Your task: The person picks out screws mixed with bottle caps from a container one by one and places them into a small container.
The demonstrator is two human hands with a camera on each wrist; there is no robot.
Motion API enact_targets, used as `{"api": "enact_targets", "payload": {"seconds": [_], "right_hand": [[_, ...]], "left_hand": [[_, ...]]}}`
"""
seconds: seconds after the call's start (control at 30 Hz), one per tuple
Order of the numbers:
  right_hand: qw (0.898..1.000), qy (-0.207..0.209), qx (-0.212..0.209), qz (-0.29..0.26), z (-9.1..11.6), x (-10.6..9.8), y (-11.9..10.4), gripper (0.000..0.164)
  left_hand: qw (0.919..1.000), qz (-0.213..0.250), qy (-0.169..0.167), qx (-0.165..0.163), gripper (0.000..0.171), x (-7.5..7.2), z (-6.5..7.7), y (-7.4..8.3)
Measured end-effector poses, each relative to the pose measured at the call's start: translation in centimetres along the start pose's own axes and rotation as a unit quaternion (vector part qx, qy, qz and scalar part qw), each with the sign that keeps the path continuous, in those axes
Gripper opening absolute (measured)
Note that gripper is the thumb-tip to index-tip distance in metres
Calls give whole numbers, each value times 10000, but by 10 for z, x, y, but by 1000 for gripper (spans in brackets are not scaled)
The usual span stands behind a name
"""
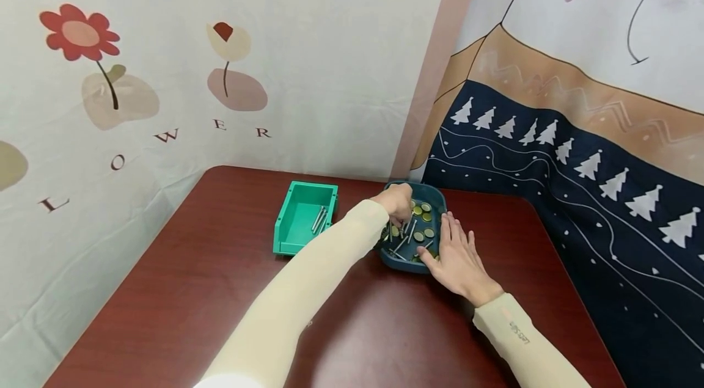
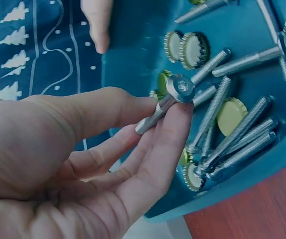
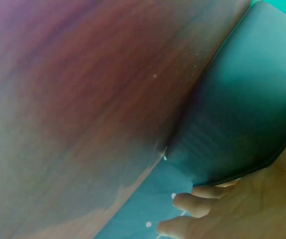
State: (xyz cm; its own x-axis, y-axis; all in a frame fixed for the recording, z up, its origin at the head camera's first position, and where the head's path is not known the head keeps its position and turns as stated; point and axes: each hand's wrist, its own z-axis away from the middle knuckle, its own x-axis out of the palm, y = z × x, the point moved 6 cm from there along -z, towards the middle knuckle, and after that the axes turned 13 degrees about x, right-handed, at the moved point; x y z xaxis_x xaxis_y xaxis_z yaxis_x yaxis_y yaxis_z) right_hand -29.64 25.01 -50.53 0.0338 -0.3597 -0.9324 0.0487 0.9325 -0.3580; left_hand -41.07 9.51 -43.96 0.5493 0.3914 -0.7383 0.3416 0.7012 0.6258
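Note:
My left hand (image 1: 397,201) reaches over the dark blue tray (image 1: 404,265). In the left wrist view its thumb and fingers pinch a silver bolt (image 2: 180,88) with a round socket head, raised above the tray. Several loose bolts (image 2: 241,132) lie in the tray with several bottle caps (image 2: 194,50), some showing their pale insides. My right hand (image 1: 459,259) rests against the tray's right side, fingers fairly straight along the wall and thumb over the near corner. The right wrist view shows the tray's outer wall (image 3: 247,94) beside that hand.
Left of the tray stands a green open-fronted bin (image 1: 299,208) with a few bolts (image 1: 319,220) inside. Both containers are on a reddish-brown table (image 1: 220,241) near its back edge. A printed curtain (image 1: 330,58) hangs behind and to the right.

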Motion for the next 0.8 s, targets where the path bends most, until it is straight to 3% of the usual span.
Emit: {"api": "enact_targets", "payload": {"seconds": [0.07,0.13,0.17,0.23,0.3,0.6,0.8], "right_hand": [[10000,0,-6,-6,0,0,0,111],[10000,-16,5,0,0,-1,0,111],[10000,-28,14,5,0,-1,0,111],[10000,-36,1,22,0,-1,0,110],[10000,-23,-16,50,0,-1,0,110],[10000,-42,-2,63,2,-4,0,110],[10000,-46,-26,58,2,-3,-2,110]], "left_hand": [[9995,286,97,90,21,-3,9,3],[9983,527,171,160,5,-5,17,5],[9976,641,194,190,9,-6,20,5],[9961,813,255,234,33,-7,24,5],[9955,874,249,258,40,-8,28,5],[9939,942,389,421,36,-22,53,4],[9915,1051,564,518,38,-32,70,-6]]}}
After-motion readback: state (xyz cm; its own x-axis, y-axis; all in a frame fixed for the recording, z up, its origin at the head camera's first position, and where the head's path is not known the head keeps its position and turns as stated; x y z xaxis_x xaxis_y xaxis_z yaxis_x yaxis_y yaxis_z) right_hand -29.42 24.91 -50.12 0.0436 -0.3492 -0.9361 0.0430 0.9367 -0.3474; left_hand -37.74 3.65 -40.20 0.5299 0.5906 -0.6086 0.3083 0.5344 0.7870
